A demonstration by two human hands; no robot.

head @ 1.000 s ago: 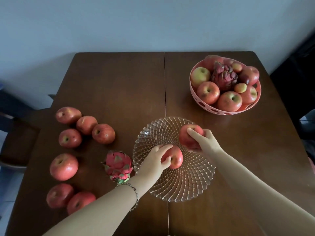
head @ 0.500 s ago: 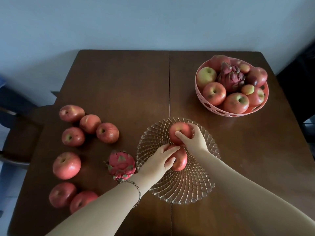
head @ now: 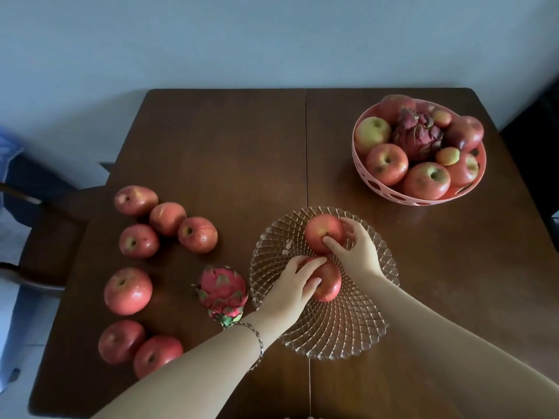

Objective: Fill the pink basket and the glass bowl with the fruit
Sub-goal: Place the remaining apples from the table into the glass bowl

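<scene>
From the head view, both hands are setting apples into the glass bowl (head: 325, 325), which is sitting near the front middle of the wooden table (head: 230, 152). The left hand (head: 287, 293) is wrapping its fingers over the nearer apple (head: 328, 284), grasping it low in the dish, while the right hand (head: 358, 252) is cupping the farther apple (head: 322, 232) against the back slope. To do this well, I judge each hand should be lowering its fruit until it is resting on the glass before loosening, since round, smooth apples are likely to roll on a shallow curved dish; nesting the two so they are touching should be steadying them. The bowl is looking clear and hard, with a faceted diamond pattern and a scalloped rim, so gentle contact is advisable. The pink basket (head: 361, 173), a perforated plastic-looking shell at the far right, is already sitting heaped with apples and a dark dragon fruit (head: 419, 136). Seven loose apples (head: 128, 290) are lying well apart on the left, waxy and red, and a scaly pink dragon fruit (head: 222, 290) is lying just beside the bowl.
</scene>
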